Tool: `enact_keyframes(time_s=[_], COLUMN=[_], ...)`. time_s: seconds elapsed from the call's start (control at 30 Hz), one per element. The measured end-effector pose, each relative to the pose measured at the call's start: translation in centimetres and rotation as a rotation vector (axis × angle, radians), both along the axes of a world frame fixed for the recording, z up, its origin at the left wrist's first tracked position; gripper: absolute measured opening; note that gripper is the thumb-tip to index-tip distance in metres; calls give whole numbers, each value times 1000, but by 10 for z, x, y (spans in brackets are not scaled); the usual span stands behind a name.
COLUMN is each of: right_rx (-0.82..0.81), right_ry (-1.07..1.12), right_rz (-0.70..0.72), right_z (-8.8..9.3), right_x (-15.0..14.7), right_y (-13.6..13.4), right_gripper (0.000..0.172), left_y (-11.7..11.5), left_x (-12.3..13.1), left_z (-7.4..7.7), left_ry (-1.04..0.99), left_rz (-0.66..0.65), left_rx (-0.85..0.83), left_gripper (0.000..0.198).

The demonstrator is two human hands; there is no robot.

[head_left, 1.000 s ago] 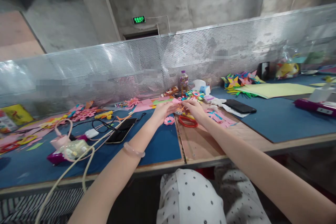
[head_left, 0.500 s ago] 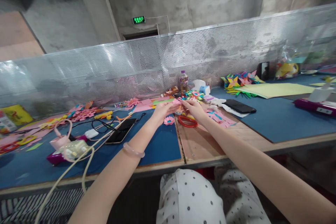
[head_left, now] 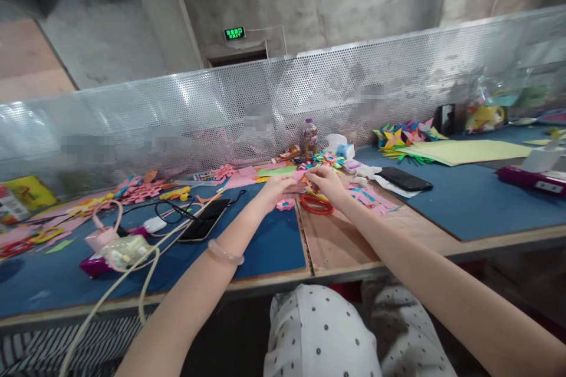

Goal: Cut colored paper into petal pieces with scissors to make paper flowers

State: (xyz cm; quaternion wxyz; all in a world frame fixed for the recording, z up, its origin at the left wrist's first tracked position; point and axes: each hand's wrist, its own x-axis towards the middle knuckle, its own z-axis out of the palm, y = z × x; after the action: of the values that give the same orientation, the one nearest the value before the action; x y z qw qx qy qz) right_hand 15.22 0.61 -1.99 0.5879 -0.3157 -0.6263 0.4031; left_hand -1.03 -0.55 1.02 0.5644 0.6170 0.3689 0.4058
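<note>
Both my arms reach far out over the workbench. My left hand (head_left: pixel 275 187) and my right hand (head_left: pixel 326 181) meet above the bench seam, fingers pinched together on a small pink folded paper piece (head_left: pixel 299 174). Just below my right hand lie red-handled scissors (head_left: pixel 316 204). A small pink paper flower (head_left: pixel 285 204) rests on the blue mat under my left hand. A multicoloured paper flower (head_left: pixel 328 159) sits just beyond my fingertips.
A black phone (head_left: pixel 204 219) and cables lie left of my left arm, with a pink device (head_left: pixel 115 247) nearer the edge. Another phone (head_left: pixel 404 178), yellow paper sheets (head_left: pixel 460 151) and origami stars (head_left: pixel 400 134) lie right. A bottle (head_left: pixel 310 136) stands by the perforated metal screen (head_left: pixel 177 112).
My hands have stayed almost in place, with only small finger movements on the pink paper piece. Nothing else has moved.
</note>
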Motion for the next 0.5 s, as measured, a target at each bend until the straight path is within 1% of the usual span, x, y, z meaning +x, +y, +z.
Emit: enact_keyframes(time_s=[0.13,0.23,0.37,0.5], right_rx=[5,-2,-9,-28], right_ry=[-22,-54,-97,-63], right_rz=[35,62,91,131], right_z=[0,-1,-1,0], right_x=[1,1,2,3], right_y=[0,1,1,0], right_gripper=[20,19,18,20], left_y=[0,0,2,3], left_x=[-3,-4,-6,-6], left_z=[4,5,1,-3], left_ry=[46,70,92,63], left_rz=[-85,-101,-100,-130], left_rx=[-18,-27,-4,2], left_gripper=[39,40,38,35])
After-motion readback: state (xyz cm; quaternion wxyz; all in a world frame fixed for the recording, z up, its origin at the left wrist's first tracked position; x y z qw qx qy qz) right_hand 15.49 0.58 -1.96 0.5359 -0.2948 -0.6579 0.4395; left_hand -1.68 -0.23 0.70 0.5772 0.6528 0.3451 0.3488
